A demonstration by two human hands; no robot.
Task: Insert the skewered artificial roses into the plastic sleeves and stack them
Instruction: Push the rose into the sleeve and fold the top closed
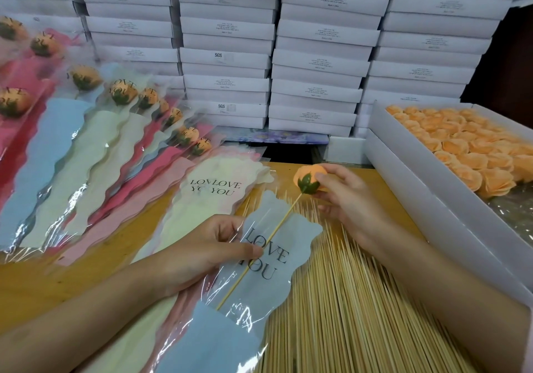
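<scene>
Head view: skewered orange rose (310, 179), bloom pinched by the right hand (349, 199), stick partly inside a blue "LOVE YOU" sleeve (300, 228), its tip hidden lower down. Left hand (202, 245) pinches the sleeve, whose lower end is cut off. White box (418, 199) at right holds orange rose heads (461, 147).

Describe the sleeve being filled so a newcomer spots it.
Find the bed of bamboo skewers at the near edge. On its left lies a pale blue sleeve, held by the left hand. Only this sleeve has its rose outside the opening, skewer partly in.
</scene>
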